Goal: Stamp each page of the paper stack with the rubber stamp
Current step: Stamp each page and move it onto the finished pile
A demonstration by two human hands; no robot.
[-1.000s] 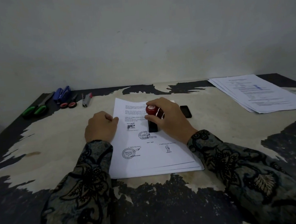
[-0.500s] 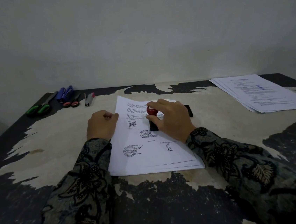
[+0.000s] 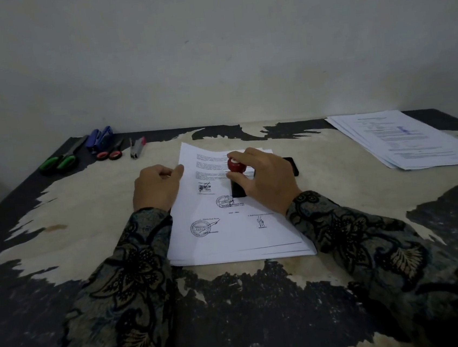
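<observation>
A stack of white printed pages (image 3: 237, 237) lies in front of me on the worn table (image 3: 90, 205). The top page bears round ink stamps and signatures. My right hand (image 3: 268, 177) grips the rubber stamp (image 3: 236, 178), which has a red knob and a black base, and the base stands on the top page beside a round stamp mark. My left hand (image 3: 156, 188) rests with curled fingers at the stack's left edge, thumb touching the paper.
A black ink pad (image 3: 292, 165) lies partly hidden behind my right hand. A second pile of papers (image 3: 407, 137) sits at the far right. Green-handled scissors (image 3: 60, 161), a blue stapler (image 3: 101, 138), small red-handled scissors (image 3: 111, 153) and a grey staple remover (image 3: 137, 147) lie at the far left.
The stamp and my right hand stay pressed on the page at nearly the same spot. My left hand stays at the paper's edge. The view has shifted slightly.
</observation>
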